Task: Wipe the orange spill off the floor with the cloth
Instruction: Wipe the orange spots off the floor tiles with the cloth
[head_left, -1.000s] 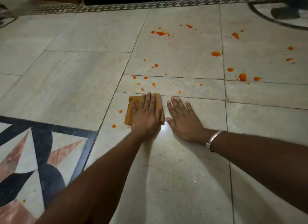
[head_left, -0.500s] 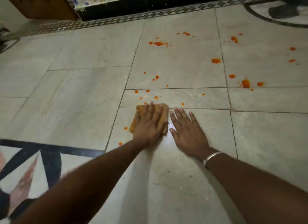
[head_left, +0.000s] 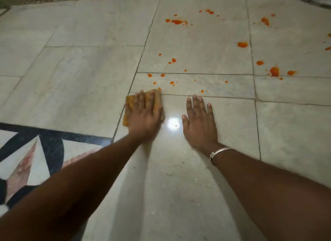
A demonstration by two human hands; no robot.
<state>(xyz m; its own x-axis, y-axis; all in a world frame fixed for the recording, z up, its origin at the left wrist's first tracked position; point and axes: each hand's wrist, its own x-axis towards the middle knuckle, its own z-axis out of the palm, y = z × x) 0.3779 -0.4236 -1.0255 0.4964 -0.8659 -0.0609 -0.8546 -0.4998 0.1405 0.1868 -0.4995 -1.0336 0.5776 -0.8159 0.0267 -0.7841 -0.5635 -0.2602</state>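
Fingers spread, our left hand (head_left: 145, 115) lay flat on top of the cloth (head_left: 155, 99), pressing the folded orange-yellow pad against the floor (head_left: 89, 79); it gripped nothing, only bore down with an open palm. The cloth showed around the hand at its 12 and 9 o'clock edges, straddling a tile joint. Our right hand (head_left: 199, 124) rested palm down on bare tile at 3 o'clock from the left, fingers loosely splayed, touching neither the cloth nor any drop, with a bright glare spot (head_left: 173, 123) between the two hands. A silver bangle (head_left: 219, 152) circled the right wrist.

Outward from the cloth, the orange spill (head_left: 242, 44) lay scattered from 12 to 2 o'clock: small drops just beyond the cloth's far edge, larger blobs well apart toward the far right tiles. At 8 o'clock from the left hand sat a dark-bordered inlay (head_left: 53, 138) with a reddish pointed motif.
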